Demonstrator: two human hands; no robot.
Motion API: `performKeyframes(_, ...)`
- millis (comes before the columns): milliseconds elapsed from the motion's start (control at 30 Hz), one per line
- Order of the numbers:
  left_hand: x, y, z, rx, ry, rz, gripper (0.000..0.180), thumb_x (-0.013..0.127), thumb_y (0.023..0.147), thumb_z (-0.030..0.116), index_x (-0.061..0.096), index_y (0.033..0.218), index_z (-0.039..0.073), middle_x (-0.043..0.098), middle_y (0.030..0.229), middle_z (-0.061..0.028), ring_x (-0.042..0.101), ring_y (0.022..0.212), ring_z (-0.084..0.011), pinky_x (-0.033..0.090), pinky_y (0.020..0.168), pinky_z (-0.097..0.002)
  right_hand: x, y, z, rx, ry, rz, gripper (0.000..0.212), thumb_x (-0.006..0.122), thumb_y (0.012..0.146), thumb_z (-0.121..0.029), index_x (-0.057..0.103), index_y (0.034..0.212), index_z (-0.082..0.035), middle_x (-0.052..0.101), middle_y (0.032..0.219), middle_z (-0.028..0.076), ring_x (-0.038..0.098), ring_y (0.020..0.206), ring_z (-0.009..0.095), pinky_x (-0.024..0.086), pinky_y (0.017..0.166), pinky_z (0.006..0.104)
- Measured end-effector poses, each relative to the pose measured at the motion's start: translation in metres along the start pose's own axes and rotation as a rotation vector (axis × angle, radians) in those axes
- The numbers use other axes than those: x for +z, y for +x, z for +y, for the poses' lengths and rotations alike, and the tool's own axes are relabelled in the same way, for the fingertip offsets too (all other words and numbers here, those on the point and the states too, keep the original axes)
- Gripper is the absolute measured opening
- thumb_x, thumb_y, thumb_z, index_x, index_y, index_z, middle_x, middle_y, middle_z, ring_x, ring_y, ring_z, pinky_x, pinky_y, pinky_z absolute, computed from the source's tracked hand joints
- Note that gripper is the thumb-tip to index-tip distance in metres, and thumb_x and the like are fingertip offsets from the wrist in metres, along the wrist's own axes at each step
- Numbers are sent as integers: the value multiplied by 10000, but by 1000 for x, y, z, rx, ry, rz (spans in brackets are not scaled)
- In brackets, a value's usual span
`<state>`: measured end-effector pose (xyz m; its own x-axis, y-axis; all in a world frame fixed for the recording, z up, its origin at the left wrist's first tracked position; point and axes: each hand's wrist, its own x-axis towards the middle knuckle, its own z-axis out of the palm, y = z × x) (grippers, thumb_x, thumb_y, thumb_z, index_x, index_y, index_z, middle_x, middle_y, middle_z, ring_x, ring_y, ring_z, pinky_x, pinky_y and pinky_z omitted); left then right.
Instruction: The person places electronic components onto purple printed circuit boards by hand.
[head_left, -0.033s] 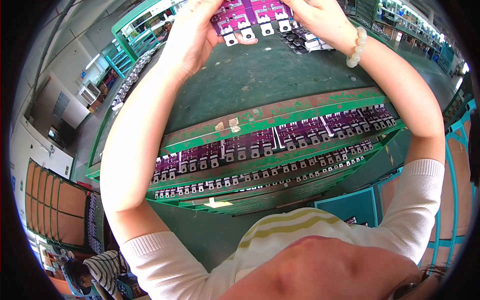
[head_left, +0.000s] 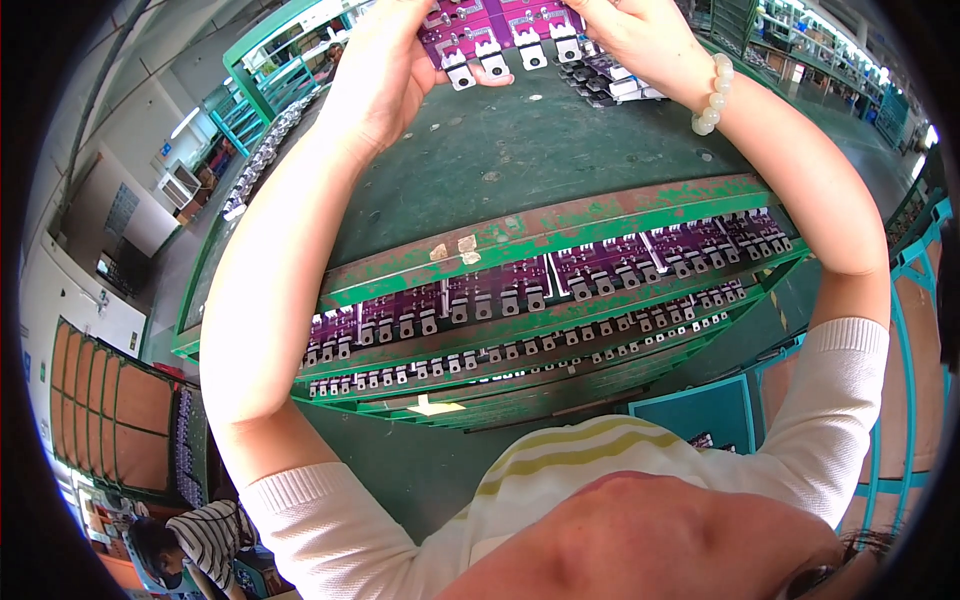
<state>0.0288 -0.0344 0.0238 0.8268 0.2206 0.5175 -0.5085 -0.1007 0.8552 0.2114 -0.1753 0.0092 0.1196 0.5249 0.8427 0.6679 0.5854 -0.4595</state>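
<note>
At the top edge of the head view, both my hands hold a purple circuit board (head_left: 462, 33). Metal tabs with round holes stick out along its near side. My left hand (head_left: 385, 80) grips the left end, with fingertips showing beneath the tabs. My right hand (head_left: 645, 45) is closed at the right end, a beaded bracelet on that wrist. The board's far side is cut off by the picture's edge. Just below it lies the worn green top of a rack (head_left: 470, 170). Beside my right hand sits a pile of tabbed parts (head_left: 615, 85).
Under the rack's top, shelves hold rows of similar purple boards (head_left: 600, 265), tabs facing me. A line of metal parts (head_left: 262, 160) runs along the rack's left edge. A teal bin (head_left: 690, 410) stands at my right side. Another person (head_left: 205, 535) bends over at lower left.
The purple board has shifted very slightly upward in the picture. Both hands keep their hold, and the rest looks the same.
</note>
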Motion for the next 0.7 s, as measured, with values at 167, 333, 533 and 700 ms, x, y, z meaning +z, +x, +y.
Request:
performKeyframes(167, -3, 7, -5, -42, 47, 132, 835, 253, 1008, 761, 477, 1436, 80, 631, 1345, -162, 627, 1223, -308, 542, 954, -579, -7, 18, 16, -501, -222, -7, 191, 709, 944, -66, 701, 1131, -29, 715, 988, 68, 666, 867, 143, 548, 766, 266)
performKeyframes(333, -11, 3, 4, -101, -189, -50, 814, 289, 1016, 738, 414, 1484, 84, 620, 1366, -183, 634, 1234, -336, 545, 960, -605, -15, 1, -39, -1001, -833, -104, 276, 811, 792, -103, 753, 1059, -63, 708, 1015, 97, 700, 805, 216, 561, 653, 307)
performKeyframes(533, -21, 14, -4, 219, -112, -41, 368, 563, 1058, 375, 636, 1242, 65, 660, 1203, -73, 662, 1074, -241, 574, 927, -465, -14, -1, -39, -1035, -846, -201, 286, 769, 777, -153, 760, 1050, -71, 692, 961, 68, 665, 713, 190, 531, 566, 296)
performKeyframes(700, -32, 19, -8, 108, -381, -192, 462, 460, 1085, 429, 556, 1356, 67, 697, 1230, -127, 713, 1056, -246, 609, 841, -398, -8, -4, -40, -987, -773, -217, 269, 787, 764, -154, 757, 1020, -76, 667, 888, 47, 648, 689, 177, 512, 549, 290)
